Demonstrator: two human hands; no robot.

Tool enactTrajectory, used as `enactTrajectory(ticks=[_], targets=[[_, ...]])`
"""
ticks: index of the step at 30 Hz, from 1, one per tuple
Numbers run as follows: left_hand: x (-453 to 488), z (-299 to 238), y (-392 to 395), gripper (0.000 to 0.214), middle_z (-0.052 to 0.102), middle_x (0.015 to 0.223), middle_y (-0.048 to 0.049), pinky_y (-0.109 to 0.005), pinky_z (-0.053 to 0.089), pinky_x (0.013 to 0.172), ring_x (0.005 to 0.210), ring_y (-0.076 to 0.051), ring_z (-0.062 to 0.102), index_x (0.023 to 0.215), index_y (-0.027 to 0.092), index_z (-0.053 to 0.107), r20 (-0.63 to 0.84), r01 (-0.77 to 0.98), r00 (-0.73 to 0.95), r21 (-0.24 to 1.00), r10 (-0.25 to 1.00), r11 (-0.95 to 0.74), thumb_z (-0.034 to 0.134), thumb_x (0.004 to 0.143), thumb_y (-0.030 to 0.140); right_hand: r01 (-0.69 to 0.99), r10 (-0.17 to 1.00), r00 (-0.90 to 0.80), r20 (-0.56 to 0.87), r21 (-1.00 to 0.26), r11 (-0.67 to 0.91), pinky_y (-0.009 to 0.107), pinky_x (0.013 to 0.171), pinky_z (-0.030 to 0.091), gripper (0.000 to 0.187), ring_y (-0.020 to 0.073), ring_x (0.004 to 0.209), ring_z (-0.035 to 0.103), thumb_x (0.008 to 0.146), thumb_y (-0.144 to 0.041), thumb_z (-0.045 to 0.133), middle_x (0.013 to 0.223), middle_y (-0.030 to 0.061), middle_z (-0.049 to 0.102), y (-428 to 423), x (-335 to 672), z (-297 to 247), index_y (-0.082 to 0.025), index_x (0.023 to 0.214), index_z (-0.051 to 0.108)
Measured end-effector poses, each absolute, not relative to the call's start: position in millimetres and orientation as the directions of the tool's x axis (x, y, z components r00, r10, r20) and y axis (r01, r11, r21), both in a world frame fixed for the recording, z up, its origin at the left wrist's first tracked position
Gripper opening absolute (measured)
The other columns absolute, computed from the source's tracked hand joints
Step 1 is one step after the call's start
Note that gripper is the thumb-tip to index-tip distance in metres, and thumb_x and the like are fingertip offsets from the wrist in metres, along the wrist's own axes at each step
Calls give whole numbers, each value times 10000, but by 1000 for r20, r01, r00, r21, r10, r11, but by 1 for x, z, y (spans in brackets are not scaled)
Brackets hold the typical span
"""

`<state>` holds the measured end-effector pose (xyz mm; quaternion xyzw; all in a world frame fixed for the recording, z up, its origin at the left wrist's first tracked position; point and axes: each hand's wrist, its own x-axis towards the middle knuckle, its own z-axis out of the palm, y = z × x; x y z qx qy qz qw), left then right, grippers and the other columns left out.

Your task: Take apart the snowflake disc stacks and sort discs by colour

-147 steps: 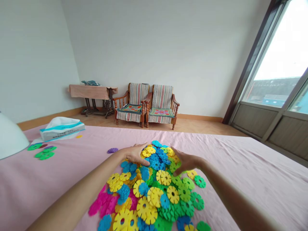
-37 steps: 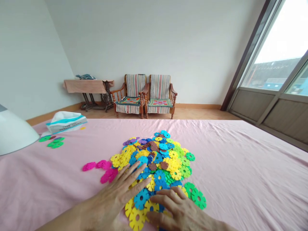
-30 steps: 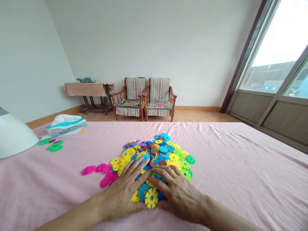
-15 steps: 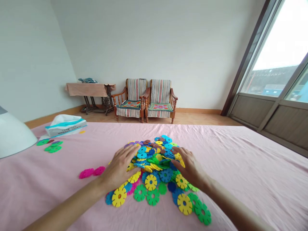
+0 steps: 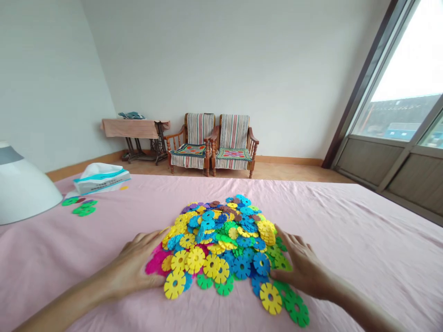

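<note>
A heap of notched plastic discs [image 5: 221, 240] in yellow, blue, green, brown and pink lies on the pink cloth. My left hand [image 5: 141, 260] rests against the heap's left side, fingers spread, beside some pink discs [image 5: 157, 261]. On the opposite side my right hand [image 5: 301, 263] is also open, its thumb touching the heap near a few green discs [image 5: 278, 258]. Neither hand grips a disc. In front of the heap lie a yellow disc [image 5: 271, 299] and a green disc [image 5: 297, 311], partly overlapping others.
The pink cloth [image 5: 363, 249] covers the wide surface. At the left stand a white rounded object [image 5: 27, 189] and a tissue pack [image 5: 102, 179], with several green discs [image 5: 84, 210] close by. Two wooden armchairs [image 5: 233, 154] and a covered sewing table [image 5: 131, 129] are beyond the far edge.
Both hands have moved outward from over the heap to its sides. The two pink discs from the left now lie against the heap, which looks broader. The view has shifted slightly.
</note>
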<state>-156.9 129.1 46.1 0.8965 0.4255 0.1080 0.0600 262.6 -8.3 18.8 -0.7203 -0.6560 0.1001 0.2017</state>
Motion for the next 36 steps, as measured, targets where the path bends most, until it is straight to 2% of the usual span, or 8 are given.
enactTrajectory(ticks=[9, 15, 17, 21, 25, 28, 33, 36], targets=[[-97, 29, 149, 865, 430, 1445, -106, -435, 355, 1056, 1288, -327, 413, 1467, 252, 276, 246, 621, 660, 354, 710, -699, 704, 722, 358, 795, 984, 71, 161, -605, 42, 529, 1032, 337, 970, 325, 1244, 433, 663, -248, 720, 1339, 135, 493, 29, 234, 26, -239, 1489, 211], [-58, 33, 155, 890, 440, 1436, -138, -442, 327, 1096, 1299, -325, 418, 1449, 184, 310, 288, 545, 669, 436, 685, -716, 729, 674, 311, 775, 989, 70, 133, -632, 30, 538, 1104, 264, 980, 351, 1394, 249, 627, -260, 732, 1490, 192, 312, 55, 213, 24, -167, 1470, 241], [-47, 37, 153, 921, 450, 1432, -129, -422, 346, 1091, 1294, -315, 436, 1457, 185, 295, 286, 513, 670, 488, 685, -706, 723, 644, 245, 775, 985, 58, 165, -629, 60, 560, 1105, 255, 985, 368, 1403, 223, 602, -235, 738, 1479, 203, 330, 62, 205, 23, -155, 1460, 262], [-31, 42, 149, 904, 489, 1410, -91, -390, 383, 1069, 1273, -288, 475, 1452, 219, 310, 284, 424, 668, 614, 688, -666, 695, 636, 160, 741, 943, 31, 331, -641, 200, 565, 1086, 301, 955, 355, 1346, 354, 582, -142, 702, 1406, 187, 445, 73, 191, 18, -173, 1442, 286], [-19, 40, 147, 896, 532, 1366, -102, -375, 433, 1029, 1217, -279, 531, 1444, 191, 314, 266, 279, 646, 791, 716, -545, 735, 654, 203, 606, 902, 89, 423, -742, 288, 513, 1063, 370, 828, 303, 1285, 455, 633, -140, 657, 1370, 135, 504, 81, 179, 18, -218, 1392, 337], [-14, 38, 149, 845, 545, 1349, -111, -385, 439, 1027, 1215, -278, 535, 1412, 186, 360, 263, 197, 591, 870, 762, -453, 752, 666, 253, 462, 926, 158, 341, -855, 236, 478, 989, 458, 739, 287, 1167, 563, 631, -167, 681, 1257, 105, 596, 86, 174, 27, -220, 1318, 413], [-15, 44, 154, 831, 516, 1375, -133, -433, 418, 1043, 1256, -319, 493, 1395, 173, 378, 252, 226, 515, 882, 819, -414, 760, 678, 346, 95, 981, 157, 113, -990, 99, 387, 701, 591, 632, 243, 885, 676, 655, -239, 707, 1020, 63, 680, 98, 171, 53, -199, 1241, 474], [-21, 52, 155, 826, 481, 1414, -111, -447, 375, 1076, 1304, -322, 435, 1402, 194, 376, 263, 235, 517, 872, 814, -431, 760, 683, 322, 114, 977, 124, 171, -981, 157, 326, 624, 594, 583, 218, 833, 685, 667, -223, 690, 981, 53, 686, 105, 166, 69, -201, 1218, 501]])
